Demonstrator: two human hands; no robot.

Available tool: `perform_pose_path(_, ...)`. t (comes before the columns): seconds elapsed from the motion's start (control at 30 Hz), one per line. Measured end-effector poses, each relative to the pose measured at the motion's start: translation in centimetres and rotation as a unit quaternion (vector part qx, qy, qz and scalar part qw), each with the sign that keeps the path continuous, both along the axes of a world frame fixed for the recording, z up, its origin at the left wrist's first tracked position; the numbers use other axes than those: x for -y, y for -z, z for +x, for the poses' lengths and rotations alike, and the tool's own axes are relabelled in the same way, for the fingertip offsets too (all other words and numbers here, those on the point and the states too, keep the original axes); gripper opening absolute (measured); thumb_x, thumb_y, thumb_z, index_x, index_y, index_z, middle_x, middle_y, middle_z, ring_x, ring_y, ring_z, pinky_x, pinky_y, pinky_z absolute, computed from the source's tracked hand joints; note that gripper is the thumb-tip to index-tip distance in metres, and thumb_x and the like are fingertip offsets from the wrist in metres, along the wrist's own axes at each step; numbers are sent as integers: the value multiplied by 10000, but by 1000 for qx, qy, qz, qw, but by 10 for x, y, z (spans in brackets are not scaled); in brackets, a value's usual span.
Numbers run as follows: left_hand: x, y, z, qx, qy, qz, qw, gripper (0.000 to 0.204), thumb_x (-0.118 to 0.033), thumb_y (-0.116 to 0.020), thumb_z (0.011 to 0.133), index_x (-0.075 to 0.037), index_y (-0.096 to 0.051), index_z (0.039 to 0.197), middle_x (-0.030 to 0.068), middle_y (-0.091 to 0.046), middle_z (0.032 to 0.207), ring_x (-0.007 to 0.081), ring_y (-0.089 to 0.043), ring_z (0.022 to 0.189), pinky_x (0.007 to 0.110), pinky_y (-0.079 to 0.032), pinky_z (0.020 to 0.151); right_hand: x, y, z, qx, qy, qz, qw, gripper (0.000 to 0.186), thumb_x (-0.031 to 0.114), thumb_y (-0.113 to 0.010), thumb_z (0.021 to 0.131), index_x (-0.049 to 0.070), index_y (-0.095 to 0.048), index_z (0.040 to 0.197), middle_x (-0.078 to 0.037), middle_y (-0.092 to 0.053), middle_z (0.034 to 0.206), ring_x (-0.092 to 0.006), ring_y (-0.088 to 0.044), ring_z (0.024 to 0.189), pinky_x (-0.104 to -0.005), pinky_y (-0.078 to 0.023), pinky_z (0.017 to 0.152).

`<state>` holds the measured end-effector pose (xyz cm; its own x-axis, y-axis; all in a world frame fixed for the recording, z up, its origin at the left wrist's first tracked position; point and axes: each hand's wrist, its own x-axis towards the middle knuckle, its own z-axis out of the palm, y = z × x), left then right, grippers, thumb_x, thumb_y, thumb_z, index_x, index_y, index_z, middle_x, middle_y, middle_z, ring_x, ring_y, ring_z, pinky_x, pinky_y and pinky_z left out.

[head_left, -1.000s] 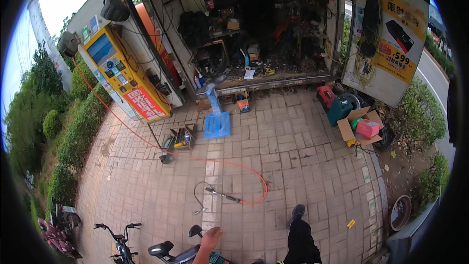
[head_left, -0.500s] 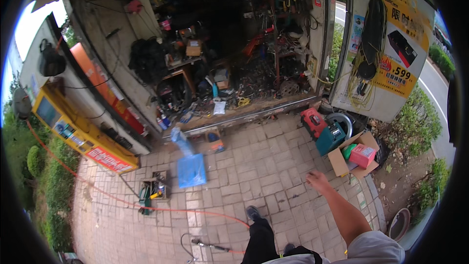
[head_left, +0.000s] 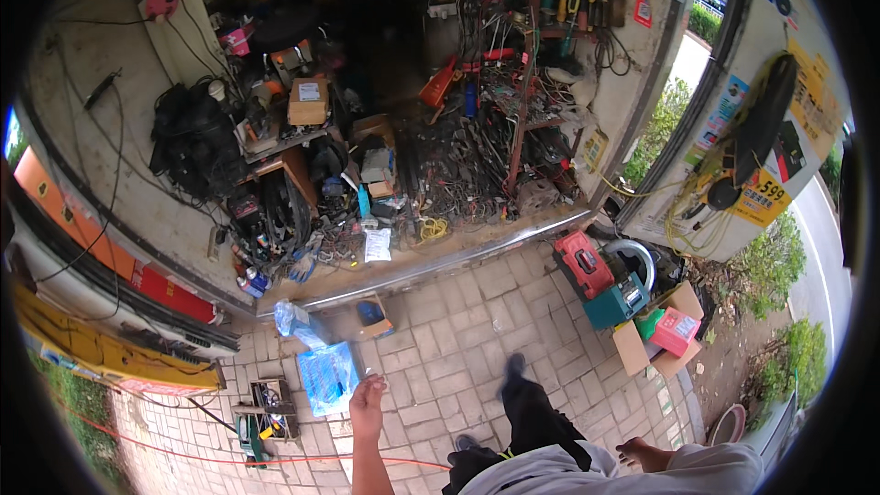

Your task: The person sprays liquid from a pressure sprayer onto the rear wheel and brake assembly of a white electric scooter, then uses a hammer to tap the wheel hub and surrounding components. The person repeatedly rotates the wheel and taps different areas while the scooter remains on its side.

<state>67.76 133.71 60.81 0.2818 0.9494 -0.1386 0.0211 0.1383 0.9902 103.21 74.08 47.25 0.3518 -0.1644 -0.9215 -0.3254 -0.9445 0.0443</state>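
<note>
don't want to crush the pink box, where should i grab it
Probably its upper edges, from above and the right: the pink box is straight-edged, its top uncovered in the open carton, while a green item lies on its left.

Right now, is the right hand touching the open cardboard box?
Apart: the head view shows paving between the right hand and the open cardboard box.

We record rough, matt paving bricks point(head_left: 449, 330) and a glossy blue plastic panel point(head_left: 327, 379). The doorsill strip point(head_left: 550, 227) appears to be smooth, shiny metal. We find the open carton point(head_left: 631, 349) matt cardboard, the red case point(head_left: 581, 262) hard plastic and the trousers point(head_left: 536, 417) cloth.
</note>
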Motion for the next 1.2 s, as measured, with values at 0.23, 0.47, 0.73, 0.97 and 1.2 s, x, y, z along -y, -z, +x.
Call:
perform_pose_path(0.23,12,98,24,-245,-83,-296,920,195,-210,-550,916,-50,-638,849,27,-608,710,113,-550,615,239,-429,548,-293,78,176,30,-261,180,948,401,448,-588,861,69,-670,762,-102,-647,645,-222,-602,514,-390,-513,520)
perform_pose_path(0.47,27,119,90,-293,-83,-478,824,191,-212,-551,916,-52,-638,857,26,-608,713,114,-552,620,241,-432,551,-747,-31,310,186,-99,568,796,251,251,-580,897,43,-580,756,-6,-586,669,-95,-541,609,-281,-423,560)
perform_pose_path(0.73,-140,128,196,-270,-104,-449,845,188,-213,-551,916,-54,-637,866,24,-609,715,114,-554,626,243,-435,556,-966,38,417,305,213,518,770,74,96,-603,821,51,-616,763,-63,-606,679,-174,-610,631,-274,-464,550)
perform_pose_path(0.97,-261,145,338,-247,-144,-430,856,185,-214,-552,916,-56,-637,874,23,-610,717,115,-556,631,245,-437,559,-1061,157,544,587,-39,316,745,232,246,-630,793,22,-644,853,-217,-657,817,-402,-634,816,-478,-505,724)
perform_pose_path(1.2,-303,200,447,-255,-152,-476,828,182,-215,-552,916,-58,-637,882,22,-610,719,115,-558,636,247,-439,563,-1100,237,662,552,-12,-77,830,606,368,-670,775,39,-472,1243,-183,-622,1139,-409,-605,1013,-482,-485,883)
